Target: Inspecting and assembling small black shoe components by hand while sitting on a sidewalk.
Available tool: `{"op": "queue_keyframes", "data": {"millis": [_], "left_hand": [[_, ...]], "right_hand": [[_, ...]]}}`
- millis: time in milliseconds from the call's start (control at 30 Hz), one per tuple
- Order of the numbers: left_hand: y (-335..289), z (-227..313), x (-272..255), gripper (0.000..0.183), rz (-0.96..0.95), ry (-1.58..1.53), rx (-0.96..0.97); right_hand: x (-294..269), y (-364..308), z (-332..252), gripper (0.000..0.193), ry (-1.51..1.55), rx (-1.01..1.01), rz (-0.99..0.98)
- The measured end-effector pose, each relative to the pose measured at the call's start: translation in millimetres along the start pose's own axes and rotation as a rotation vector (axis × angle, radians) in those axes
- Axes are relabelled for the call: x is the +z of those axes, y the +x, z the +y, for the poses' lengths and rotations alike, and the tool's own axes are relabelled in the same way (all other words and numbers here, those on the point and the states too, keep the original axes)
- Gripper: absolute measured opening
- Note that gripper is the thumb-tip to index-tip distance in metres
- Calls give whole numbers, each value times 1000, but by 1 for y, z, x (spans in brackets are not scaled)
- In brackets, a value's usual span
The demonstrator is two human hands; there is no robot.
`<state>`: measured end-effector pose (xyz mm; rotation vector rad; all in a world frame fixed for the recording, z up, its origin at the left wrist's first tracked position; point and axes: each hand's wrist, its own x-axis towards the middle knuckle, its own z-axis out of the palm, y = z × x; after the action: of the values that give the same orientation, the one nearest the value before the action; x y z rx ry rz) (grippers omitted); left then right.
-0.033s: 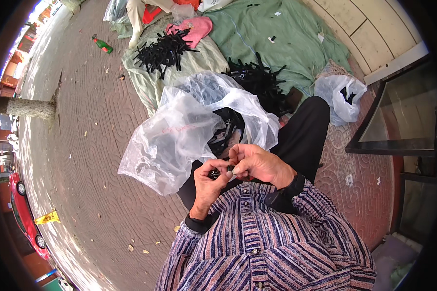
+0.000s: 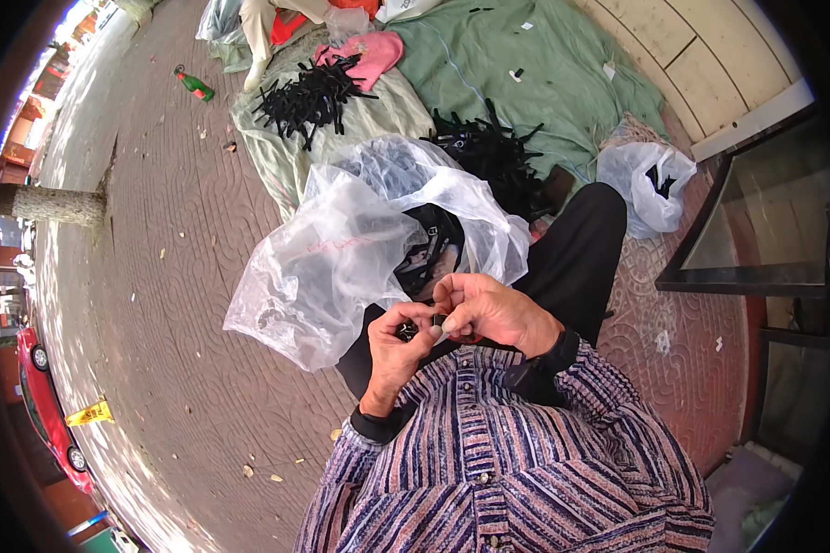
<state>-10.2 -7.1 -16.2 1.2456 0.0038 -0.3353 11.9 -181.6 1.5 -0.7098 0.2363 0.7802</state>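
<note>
My left hand (image 2: 398,348) and my right hand (image 2: 500,315) meet over my lap, fingertips pinched together. Between them is a small black piece (image 2: 438,320), mostly covered by the fingers, so its exact kind does not show. Just beyond the hands lies a large clear plastic bag (image 2: 327,272), its mouth gaping. Inside it are black straps with buckles (image 2: 426,249). Farther off, a heap of short black straps (image 2: 493,157) rests against the bag's far side, and another strap heap (image 2: 309,97) lies to the left of it.
Green cloth (image 2: 544,83) covers the ground ahead, with a pink cloth (image 2: 378,57) on it. A white plastic bag (image 2: 644,184) stands right, near a dark-framed glass panel (image 2: 756,221). A green bottle (image 2: 194,85) lies far left. Another person's leg (image 2: 256,41) shows at the top.
</note>
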Motion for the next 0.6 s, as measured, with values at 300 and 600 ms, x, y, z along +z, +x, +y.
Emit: {"op": "queue_keyframes", "data": {"millis": [300,600], "left_hand": [[1,12,-8,21,-152,230,94],[11,12,9,17,-276,364,66]], "right_hand": [[1,-3,-18,36,-321,44,-107],[-19,-25,1,29,-504,98,-7]]}}
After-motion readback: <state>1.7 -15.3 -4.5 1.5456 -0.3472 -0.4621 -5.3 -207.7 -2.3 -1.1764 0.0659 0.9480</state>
